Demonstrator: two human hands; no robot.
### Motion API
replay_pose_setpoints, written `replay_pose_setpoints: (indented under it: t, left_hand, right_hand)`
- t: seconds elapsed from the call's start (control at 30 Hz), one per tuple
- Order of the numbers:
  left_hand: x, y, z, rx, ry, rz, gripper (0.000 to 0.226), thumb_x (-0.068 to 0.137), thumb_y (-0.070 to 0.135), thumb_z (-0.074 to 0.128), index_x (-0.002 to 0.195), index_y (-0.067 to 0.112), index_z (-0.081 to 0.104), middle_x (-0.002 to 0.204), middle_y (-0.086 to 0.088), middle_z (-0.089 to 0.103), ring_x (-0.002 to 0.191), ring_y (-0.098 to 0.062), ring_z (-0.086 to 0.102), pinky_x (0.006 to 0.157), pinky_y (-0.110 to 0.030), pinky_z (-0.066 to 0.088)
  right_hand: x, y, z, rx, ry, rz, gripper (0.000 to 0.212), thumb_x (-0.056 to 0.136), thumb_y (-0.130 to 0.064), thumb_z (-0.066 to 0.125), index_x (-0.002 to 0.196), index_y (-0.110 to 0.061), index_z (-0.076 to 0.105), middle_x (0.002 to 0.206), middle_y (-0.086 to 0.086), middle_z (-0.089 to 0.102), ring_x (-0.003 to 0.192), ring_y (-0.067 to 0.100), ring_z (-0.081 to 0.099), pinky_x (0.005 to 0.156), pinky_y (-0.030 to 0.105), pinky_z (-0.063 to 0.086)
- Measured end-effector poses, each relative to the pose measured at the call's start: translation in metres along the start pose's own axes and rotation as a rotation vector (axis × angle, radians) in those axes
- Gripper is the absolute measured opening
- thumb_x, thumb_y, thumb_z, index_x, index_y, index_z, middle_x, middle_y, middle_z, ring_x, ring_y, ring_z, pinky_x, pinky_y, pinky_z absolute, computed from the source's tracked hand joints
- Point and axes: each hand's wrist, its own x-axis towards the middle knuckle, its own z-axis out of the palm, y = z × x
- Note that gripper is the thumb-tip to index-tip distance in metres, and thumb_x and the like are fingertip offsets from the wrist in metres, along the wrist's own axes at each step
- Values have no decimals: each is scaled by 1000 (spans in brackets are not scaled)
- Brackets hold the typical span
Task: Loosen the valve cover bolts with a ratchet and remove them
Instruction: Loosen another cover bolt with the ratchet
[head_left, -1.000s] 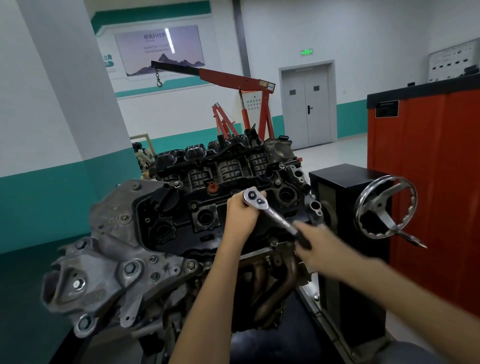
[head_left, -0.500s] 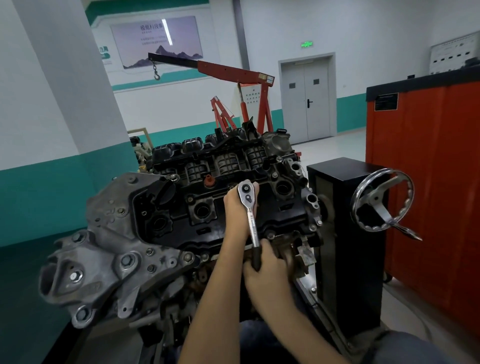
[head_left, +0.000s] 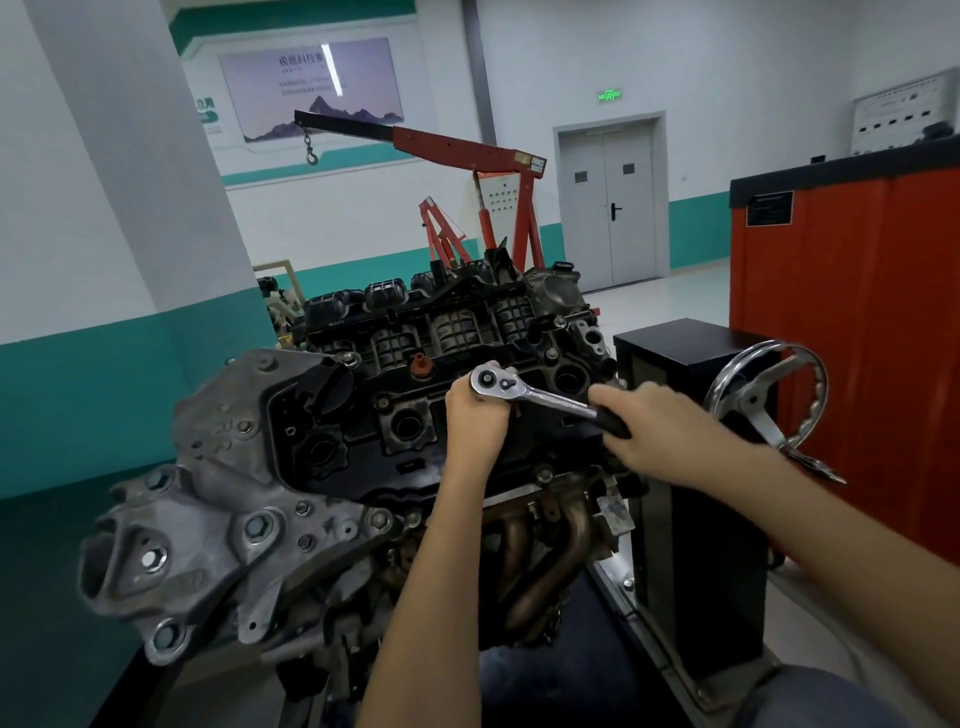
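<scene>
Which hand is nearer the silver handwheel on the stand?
Right. The right hand grips the ratchet handle just left of the handwheel; the left hand holds the ratchet's head, farther left.

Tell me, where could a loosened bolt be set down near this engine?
The flat top of the black stand, between the engine and the handwheel, looks bare and level. The valve cover is crowded: ribs, open wells, the ratchet, and the left hand and right hand gripping it.
</scene>
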Motion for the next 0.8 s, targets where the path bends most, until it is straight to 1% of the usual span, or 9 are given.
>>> replay_pose_setpoints:
  t: [0.1,0.17,0.2,0.3,0.47,0.57,0.67,0.73,0.8]
  left_hand:
    - [-4,0,3,-37,31,20,49,95,4,56,56,20,29,55,8,30,57,-9,27,57,-25,26]
    - [-4,2,7,-51,68,14,52,94,3,57,57,21,26,56,8,25,58,-9,22,57,-26,23]
    - [-3,3,8,-45,77,4,52,94,3,58,57,21,25,56,9,23,58,-9,20,57,-26,22]
    - [-2,3,5,60,57,-6,52,94,8,58,58,21,24,56,8,22,56,-10,19,56,-28,21]
    - [2,1,-2,69,-44,13,57,92,5,58,51,29,26,46,12,28,53,-7,23,58,-30,22]
    - [3,5,2,148,-73,44,57,88,-2,54,44,29,35,42,12,37,48,-5,30,56,-28,26]
    - [4,5,1,122,-28,50,49,85,-7,50,50,26,40,48,10,43,53,-6,35,59,-31,30]
    - [3,1,0,44,6,21,48,88,-6,50,52,22,37,51,10,39,59,-12,34,63,-31,29]
    - [1,1,3,2,16,19,50,91,-5,53,53,21,31,51,12,32,58,-11,29,60,-27,27]
  right_hand:
    - [-33,-39,42,419,28,172,20,85,-16,61,85,-24,43,68,3,52,57,21,53,53,30,45]
    - [-45,-74,68,670,76,269,23,85,-10,60,82,-23,42,64,2,51,48,9,49,46,18,43]
    - [-45,-92,79,766,101,303,23,85,-7,58,83,-25,44,63,0,49,44,3,46,42,12,38]
    - [-40,-120,95,899,125,321,22,85,-5,55,87,-24,45,65,-1,47,46,4,48,44,12,38]
    - [-34,-46,57,548,-68,161,19,85,-8,57,100,-18,52,71,4,55,56,16,53,49,17,39]
    - [-6,9,2,224,-191,-9,20,89,-10,59,104,-23,53,72,-3,57,54,7,56,51,20,46]
    - [21,19,-31,-109,-142,-133,16,91,-17,59,103,-23,51,64,-11,47,52,-3,44,46,14,31]
    - [17,11,-19,-71,-91,-90,16,90,-18,60,102,-23,51,66,-9,48,55,2,47,48,17,34]
    - [-8,-5,13,159,-61,32,15,87,-17,60,95,-25,50,73,2,55,60,16,57,54,30,48]
